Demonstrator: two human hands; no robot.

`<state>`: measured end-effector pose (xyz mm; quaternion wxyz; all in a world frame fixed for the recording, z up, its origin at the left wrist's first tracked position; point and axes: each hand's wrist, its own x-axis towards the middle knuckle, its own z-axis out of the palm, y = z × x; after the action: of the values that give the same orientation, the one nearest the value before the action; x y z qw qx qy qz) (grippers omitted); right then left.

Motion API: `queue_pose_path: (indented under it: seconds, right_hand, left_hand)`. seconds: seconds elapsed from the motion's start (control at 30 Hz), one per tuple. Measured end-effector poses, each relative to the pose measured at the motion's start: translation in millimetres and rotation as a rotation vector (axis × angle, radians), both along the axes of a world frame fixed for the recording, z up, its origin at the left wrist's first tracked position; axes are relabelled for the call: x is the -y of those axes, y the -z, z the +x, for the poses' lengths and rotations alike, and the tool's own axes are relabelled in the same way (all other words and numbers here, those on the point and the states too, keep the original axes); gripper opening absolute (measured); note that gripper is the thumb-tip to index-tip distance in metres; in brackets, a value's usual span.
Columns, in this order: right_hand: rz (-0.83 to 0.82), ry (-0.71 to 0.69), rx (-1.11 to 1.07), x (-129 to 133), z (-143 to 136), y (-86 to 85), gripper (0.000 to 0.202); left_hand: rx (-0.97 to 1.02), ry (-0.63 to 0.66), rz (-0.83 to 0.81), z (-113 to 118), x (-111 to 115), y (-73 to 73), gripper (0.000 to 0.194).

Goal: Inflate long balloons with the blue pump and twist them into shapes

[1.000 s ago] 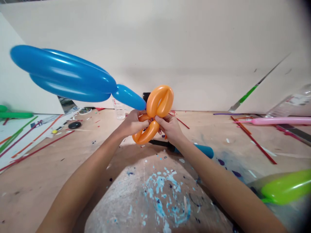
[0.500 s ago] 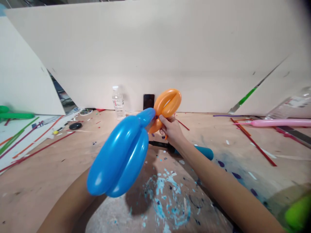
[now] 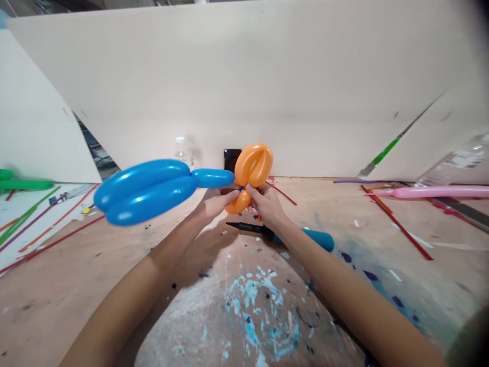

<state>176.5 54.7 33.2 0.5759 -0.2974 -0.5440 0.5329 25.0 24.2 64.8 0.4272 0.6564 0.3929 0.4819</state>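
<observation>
pinching where two balloons meet, i keep both hands close together over the counter (image 3: pixel 183 316). my left hand (image 3: pixel 214 201) is closed around the knotted end of the blue balloon (image 3: pixel 148 191), its thumb reaching to the join, while my right hand (image 3: pixel 269 206) has a narrow thumb-and-finger grip on the orange balloon (image 3: pixel 242 165) beside it. some fingertips are hidden, so i can't tell exactly which piece each one presses.

as for how far along this is, the blue balloon is already shaped into long, fat lobes lying side by side, with a single shorter segment running to the join. the orange one is folded too: a tall loop above my thumbs and a smaller part below them. both colours touch at a small dark blue knot between my thumbs — i judge that the shaping is well along, but whether the join is secure i can't tell, so firming it up may be what is left.

the balloons sit in the air in front of me, clear of the counter. a teal and black pump (image 3: pixel 319 238) lies just beyond my right forearm, a phone (image 3: pixel 232 158) leans upright behind the join, and a pink balloon (image 3: pixel 439 191) rests well off to the right.
</observation>
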Motion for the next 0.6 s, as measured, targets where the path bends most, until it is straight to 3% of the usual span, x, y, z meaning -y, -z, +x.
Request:
queue_pose_path:
  seconds: [0.13, 0.23, 0.4, 0.5, 0.6]
  right_hand:
    - [0.141, 0.122, 0.180, -4.7, 7.0, 3.6, 0.030]
    - [0.370, 0.260, 0.373, -5.7, 15.7, 2.9, 0.025]
    - [0.780, 0.367, 0.561, -6.6, 29.0, -3.8, 0.017]
    - [0.764, 0.320, 0.547, -4.9, 27.6, -7.0, 0.017]
    - [0.573, 0.205, 0.450, -3.0, 21.6, -7.2, 0.020]
  left_hand:
    - [-0.110, 0.163, -0.072, -3.4, -11.6, -9.2, 0.019]
    - [-0.207, 0.183, -0.091, -9.9, -9.8, -12.2, 0.025]
    - [-0.434, 0.119, 0.154, -10.8, -6.8, -11.3, 0.026]
    - [-0.565, 0.094, 0.240, -8.4, -3.2, -12.2, 0.018]
    - [-0.623, 0.026, 0.304, -6.3, 2.8, -15.6, 0.017]
